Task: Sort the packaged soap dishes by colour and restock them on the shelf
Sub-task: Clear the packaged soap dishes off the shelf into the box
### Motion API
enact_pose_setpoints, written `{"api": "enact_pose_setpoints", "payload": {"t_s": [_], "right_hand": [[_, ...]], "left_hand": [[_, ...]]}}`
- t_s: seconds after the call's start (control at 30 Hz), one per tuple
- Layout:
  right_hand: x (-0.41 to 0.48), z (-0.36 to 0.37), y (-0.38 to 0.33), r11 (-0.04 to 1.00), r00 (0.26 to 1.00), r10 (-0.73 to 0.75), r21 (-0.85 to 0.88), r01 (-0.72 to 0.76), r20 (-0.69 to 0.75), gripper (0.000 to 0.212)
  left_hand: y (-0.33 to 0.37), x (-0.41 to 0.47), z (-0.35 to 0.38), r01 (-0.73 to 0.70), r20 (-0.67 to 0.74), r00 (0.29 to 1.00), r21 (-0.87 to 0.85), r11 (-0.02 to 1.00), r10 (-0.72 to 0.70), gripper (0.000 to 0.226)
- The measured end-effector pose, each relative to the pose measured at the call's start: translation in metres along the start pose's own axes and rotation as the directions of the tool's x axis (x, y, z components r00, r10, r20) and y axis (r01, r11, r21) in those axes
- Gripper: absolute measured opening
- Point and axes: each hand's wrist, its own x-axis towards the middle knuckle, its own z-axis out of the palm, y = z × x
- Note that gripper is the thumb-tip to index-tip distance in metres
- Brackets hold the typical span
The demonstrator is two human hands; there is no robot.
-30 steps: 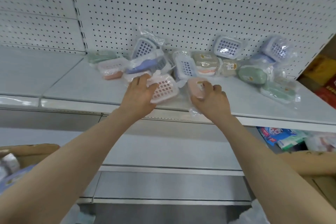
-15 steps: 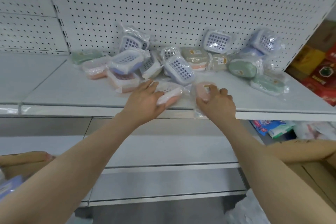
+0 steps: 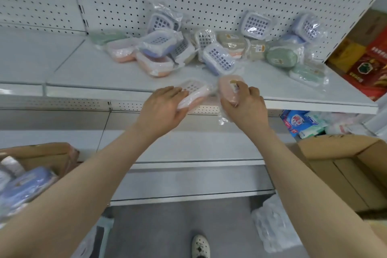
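Observation:
At the front edge of the white shelf (image 3: 104,81) my left hand (image 3: 161,109) grips a bagged pink soap dish with a white grid lid (image 3: 194,90). Beside it, my right hand (image 3: 245,107) holds a smooth pink packaged dish (image 3: 229,86) with a small label. Behind them lies a mixed heap: blue grid dishes (image 3: 218,60), pink dishes (image 3: 155,65), a beige dish (image 3: 231,43) and green oval dishes (image 3: 281,57), some leaning on the pegboard.
An open cardboard box (image 3: 345,165) stands on the lower right. Another box with blue packs (image 3: 27,182) sits at lower left. Red cartons (image 3: 368,58) fill the neighbouring bay on the right. Loose plastic bags (image 3: 274,224) lie on the floor near my shoe.
Both hands have drawn back from the heap toward the shelf's front edge, each carrying its pink dish. The view has tilted down, showing the floor and boxes.

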Motion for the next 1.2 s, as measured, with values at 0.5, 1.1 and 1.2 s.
{"api": "enact_pose_setpoints", "payload": {"t_s": [0.5,1.1,1.2], "right_hand": [[-0.237,0.133,-0.213,0.898,0.802,-0.403,0.361,0.252,0.441,0.07],[-0.269,0.278,-0.395,0.534,0.16,-0.712,0.379,0.756,0.684,0.072],[-0.263,0.284,-0.403,0.514,0.142,-0.706,0.364,0.776,0.694,0.07]], "left_hand": [[-0.086,-0.351,-0.047,0.703,0.077,0.71,-0.029,0.711,-0.7,0.045],[-0.122,-0.491,-0.036,0.899,0.078,0.244,0.357,0.256,-0.967,0.048],[-0.134,-0.482,-0.038,0.898,0.093,0.221,0.369,0.24,-0.971,0.046]]}}
